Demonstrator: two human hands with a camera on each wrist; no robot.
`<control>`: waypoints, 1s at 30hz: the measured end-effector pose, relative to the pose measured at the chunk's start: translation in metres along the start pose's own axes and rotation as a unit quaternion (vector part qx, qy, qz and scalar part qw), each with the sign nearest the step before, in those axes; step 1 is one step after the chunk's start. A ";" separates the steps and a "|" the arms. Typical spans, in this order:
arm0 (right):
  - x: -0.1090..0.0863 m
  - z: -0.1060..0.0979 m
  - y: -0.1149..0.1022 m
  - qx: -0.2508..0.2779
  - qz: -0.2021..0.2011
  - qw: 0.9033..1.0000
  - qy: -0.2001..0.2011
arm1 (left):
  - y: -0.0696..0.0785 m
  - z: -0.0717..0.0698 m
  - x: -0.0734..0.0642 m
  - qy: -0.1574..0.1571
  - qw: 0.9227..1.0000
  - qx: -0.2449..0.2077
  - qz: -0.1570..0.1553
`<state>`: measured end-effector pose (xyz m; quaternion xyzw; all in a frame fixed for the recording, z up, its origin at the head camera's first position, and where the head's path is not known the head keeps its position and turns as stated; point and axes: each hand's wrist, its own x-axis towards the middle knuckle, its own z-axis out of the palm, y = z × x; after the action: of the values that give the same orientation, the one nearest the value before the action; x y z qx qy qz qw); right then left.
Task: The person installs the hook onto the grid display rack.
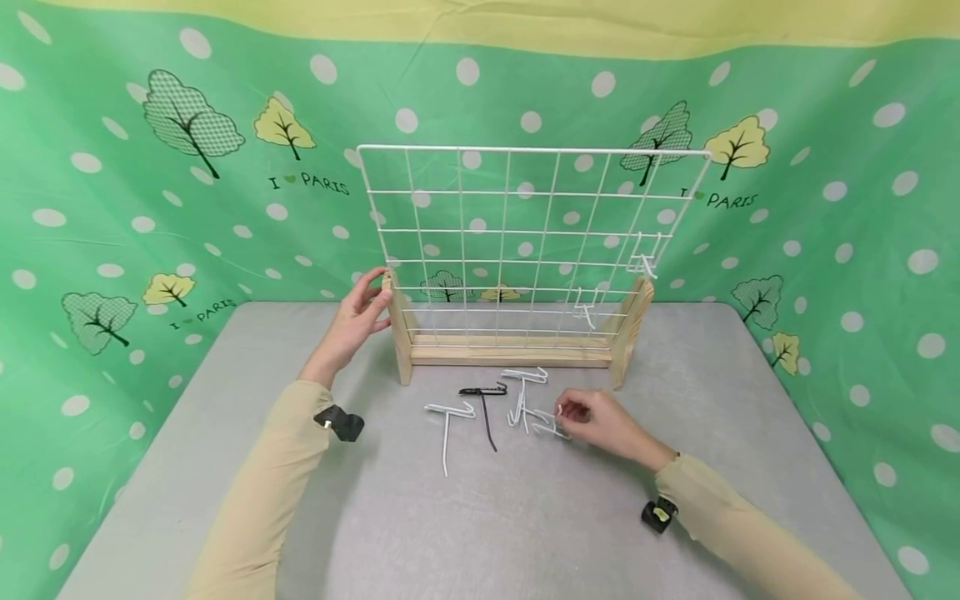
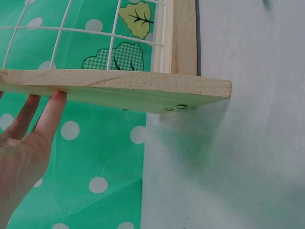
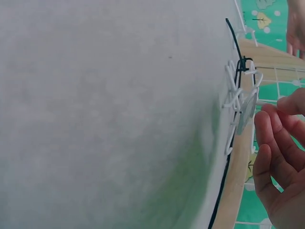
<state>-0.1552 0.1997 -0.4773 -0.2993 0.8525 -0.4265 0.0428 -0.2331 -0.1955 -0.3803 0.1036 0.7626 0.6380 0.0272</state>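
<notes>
A white wire grid (image 1: 507, 193) stands upright between two wooden side posts. My left hand (image 1: 354, 321) holds the top of the left post (image 1: 402, 333); in the left wrist view, fingertips (image 2: 58, 97) touch its outer face. My right hand (image 1: 600, 423) is low over the table and pinches a white wire hook (image 1: 549, 427) between thumb and fingertips; the fingers hide part of it. Beside it lie other white hooks (image 1: 522, 400), tangled close together. Farther left are a black hook (image 1: 486, 412) and a single white hook (image 1: 446, 442).
Two white hooks hang on the grid's right side, one higher (image 1: 643, 265) and one lower (image 1: 587, 313). A wooden crossbar (image 1: 510, 358) joins the posts. The right post (image 1: 628, 333) stands behind my right hand. Green dotted cloth (image 1: 225, 208) surrounds the grey table (image 1: 480, 533).
</notes>
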 end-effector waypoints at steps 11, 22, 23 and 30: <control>0.005 -0.004 -0.011 -0.011 -0.002 1.000 0.020 | 0.000 0.000 -0.001 -0.001 1.000 0.001 0.000; 0.011 -0.009 -0.016 0.009 0.024 0.998 0.050 | -0.001 0.000 0.000 -0.001 1.000 0.001 0.001; 0.011 -0.009 -0.017 0.009 0.025 0.998 0.054 | -0.001 0.000 0.000 -0.001 1.000 0.001 0.000; 0.013 -0.022 -0.051 0.003 0.014 0.996 0.089 | -0.001 0.000 0.000 -0.001 1.000 0.002 0.001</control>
<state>-0.1493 0.1848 -0.4226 -0.2483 0.8555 -0.4537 -0.0265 -0.2334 -0.1956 -0.3812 0.1050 0.7639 0.6362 0.0273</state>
